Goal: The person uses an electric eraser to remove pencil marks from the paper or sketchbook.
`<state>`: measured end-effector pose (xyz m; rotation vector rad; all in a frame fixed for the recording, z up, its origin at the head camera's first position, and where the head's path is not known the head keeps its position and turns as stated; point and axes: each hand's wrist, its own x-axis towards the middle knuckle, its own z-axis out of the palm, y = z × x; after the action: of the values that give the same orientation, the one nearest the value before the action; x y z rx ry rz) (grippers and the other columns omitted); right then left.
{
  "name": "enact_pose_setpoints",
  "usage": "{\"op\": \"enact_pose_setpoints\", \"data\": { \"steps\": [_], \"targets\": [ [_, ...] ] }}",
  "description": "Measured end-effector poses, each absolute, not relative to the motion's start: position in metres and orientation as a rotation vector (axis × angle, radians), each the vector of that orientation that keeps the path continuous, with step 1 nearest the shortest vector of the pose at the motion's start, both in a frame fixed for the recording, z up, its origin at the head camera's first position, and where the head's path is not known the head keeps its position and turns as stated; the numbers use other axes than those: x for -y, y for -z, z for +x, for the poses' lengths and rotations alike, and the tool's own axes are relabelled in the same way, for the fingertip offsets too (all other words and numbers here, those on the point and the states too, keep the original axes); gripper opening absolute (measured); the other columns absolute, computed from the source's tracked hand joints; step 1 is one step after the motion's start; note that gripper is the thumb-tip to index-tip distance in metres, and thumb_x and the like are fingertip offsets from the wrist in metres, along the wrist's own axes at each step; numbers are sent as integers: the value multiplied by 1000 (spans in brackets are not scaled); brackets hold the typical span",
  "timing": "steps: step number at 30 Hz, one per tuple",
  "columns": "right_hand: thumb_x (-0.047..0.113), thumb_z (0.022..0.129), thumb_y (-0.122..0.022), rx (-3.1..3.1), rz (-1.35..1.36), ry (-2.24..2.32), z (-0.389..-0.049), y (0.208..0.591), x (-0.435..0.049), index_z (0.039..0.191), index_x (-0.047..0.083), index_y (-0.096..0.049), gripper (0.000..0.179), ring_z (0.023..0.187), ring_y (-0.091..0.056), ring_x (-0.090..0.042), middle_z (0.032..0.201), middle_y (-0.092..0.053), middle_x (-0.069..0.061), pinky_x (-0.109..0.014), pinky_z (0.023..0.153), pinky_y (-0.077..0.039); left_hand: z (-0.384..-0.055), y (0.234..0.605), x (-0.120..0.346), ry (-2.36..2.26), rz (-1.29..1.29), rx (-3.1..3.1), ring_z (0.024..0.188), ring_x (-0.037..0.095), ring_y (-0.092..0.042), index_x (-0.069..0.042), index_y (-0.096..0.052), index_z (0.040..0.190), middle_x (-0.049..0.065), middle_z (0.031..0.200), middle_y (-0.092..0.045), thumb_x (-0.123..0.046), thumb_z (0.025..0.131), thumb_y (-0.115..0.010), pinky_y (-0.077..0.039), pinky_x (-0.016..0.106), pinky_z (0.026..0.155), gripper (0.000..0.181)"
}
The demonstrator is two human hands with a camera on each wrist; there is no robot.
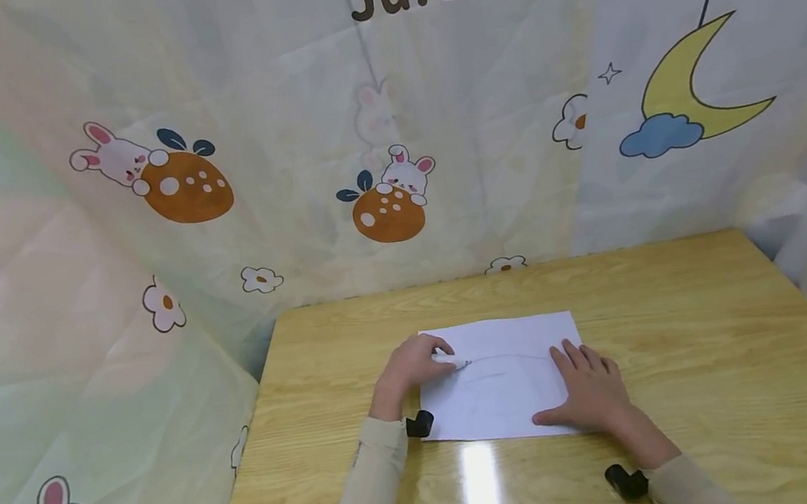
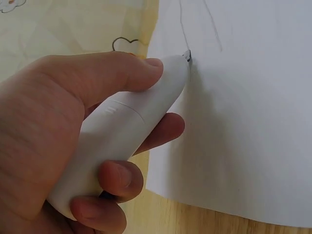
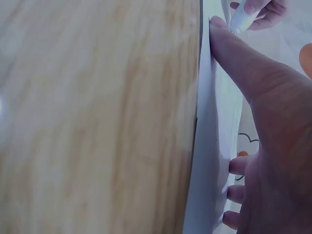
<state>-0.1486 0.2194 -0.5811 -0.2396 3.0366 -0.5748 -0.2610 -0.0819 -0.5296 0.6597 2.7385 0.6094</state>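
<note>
A sheet of white paper [image 1: 512, 394] lies on the wooden table, with thin curved lines across it. My left hand [image 1: 417, 361] grips a smooth white utility knife [image 2: 122, 119] at the paper's left side, thumb on top and fingers curled beneath. The knife's small metallic tip [image 2: 187, 55] is right at the end of one thin line [image 2: 183, 24]. On the right part of the sheet rests my right hand [image 1: 592, 388], fingers spread and thumb stretched toward the near edge. Seen from the right wrist, the thumb [image 3: 234, 53] lies over the paper's edge.
The wooden table [image 1: 725, 347] extends around the sheet on all sides. Behind and to the left hangs a cartoon-printed cloth [image 1: 273, 175]. Black wrist devices [image 1: 626, 483] sit on both wrists, and a bright reflection crosses the table in front of the paper.
</note>
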Motion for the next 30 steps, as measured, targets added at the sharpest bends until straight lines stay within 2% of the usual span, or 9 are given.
{"op": "enact_pose_setpoints", "data": {
  "steps": [4, 10, 15, 23, 30],
  "targets": [
    [84, 54, -69, -3031, -231, 583, -152, 578, -217, 146, -4, -34, 132, 137, -15, -52, 151, -24, -30, -70, 101, -14, -262, 530, 84, -610, 641, -2733, 90, 10, -58, -25, -76, 98, -9, 100, -67, -36, 83, -76, -48, 31, 75, 19],
    [72, 52, -81, -3023, -288, 667, -154, 572, -208, 142, -10, -37, 130, 134, -25, -52, 147, -28, -34, -69, 100, -24, -257, 528, 91, -593, 561, -2714, 88, 10, -58, -25, -77, 99, -7, 102, -68, -35, 82, -77, -48, 33, 75, 20],
    [68, 49, -85, -3039, -269, 674, -152, 569, -207, 141, -7, -41, 126, 136, -24, -49, 149, -26, -32, -66, 102, -22, -256, 528, 88, -583, 594, -2712, 89, 9, -58, -26, -77, 100, -8, 102, -68, -37, 83, -75, -48, 32, 74, 20],
    [75, 53, -78, -2999, -316, 704, -149, 575, -207, 144, -2, -42, 124, 136, -24, -49, 151, -27, -30, -69, 99, -25, -257, 528, 89, -538, 604, -2744, 88, 8, -58, -26, -77, 100, -8, 103, -68, -37, 83, -76, -48, 30, 73, 21],
    [74, 52, -79, -2991, -320, 724, -154, 578, -209, 144, -2, -41, 125, 137, -22, -49, 151, -26, -29, -69, 100, -24, -259, 530, 89, -594, 647, -2715, 88, 9, -59, -24, -77, 99, -8, 100, -68, -36, 83, -76, -48, 30, 72, 20]
  ]
}}
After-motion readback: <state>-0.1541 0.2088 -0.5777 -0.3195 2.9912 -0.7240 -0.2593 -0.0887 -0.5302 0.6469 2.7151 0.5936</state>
